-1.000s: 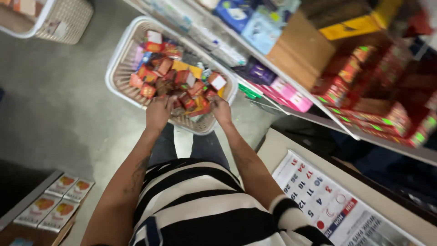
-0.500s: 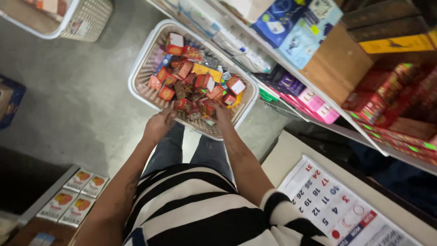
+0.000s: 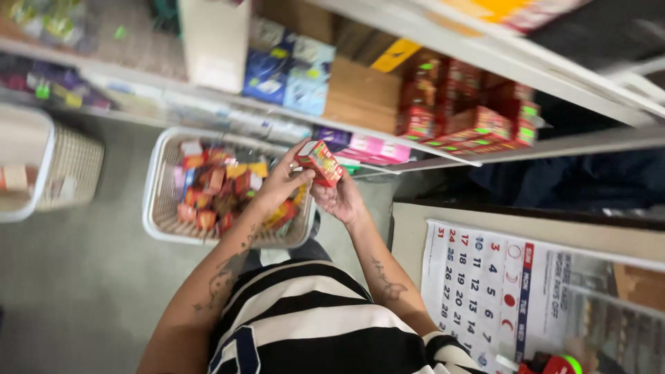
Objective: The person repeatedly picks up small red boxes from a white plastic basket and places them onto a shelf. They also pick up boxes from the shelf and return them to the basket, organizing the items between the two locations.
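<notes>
1. Both hands up in front of the chest, sharing one small red box [image 3: 320,163]. Left hand [image 3: 280,183] pinches its near end w/ thumb + fingertips; right hand [image 3: 343,201] cups it from below, fingers curled round the underside. So both are closed on the box, touching each other's fingertips.
2. Box sits tilted, one corner up, in the air above the right edge of the white basket [image 3: 156,208], which stands on the floor, full of similar small red/orange/yellow packs [image 3: 215,183].
3. To handle it well: keep the grip on the box edges, not the flat faces; thin card looks easy to dent, I'd say.
4. Let the right hand carry the weight, left only steer/turn it, less chance of a drop into the basket.
5. Shelf [image 3: 443,156] just ahead holds stacked red boxes [image 3: 478,121] of like kind, plus blue boxes [image 3: 287,69] + a brown carton [image 3: 360,93] to their left.
6. Watch elbows: counter w/ a calendar [image 3: 485,291] is close by the right arm.
7. View's blurred; print on the box can't be made out.
</notes>
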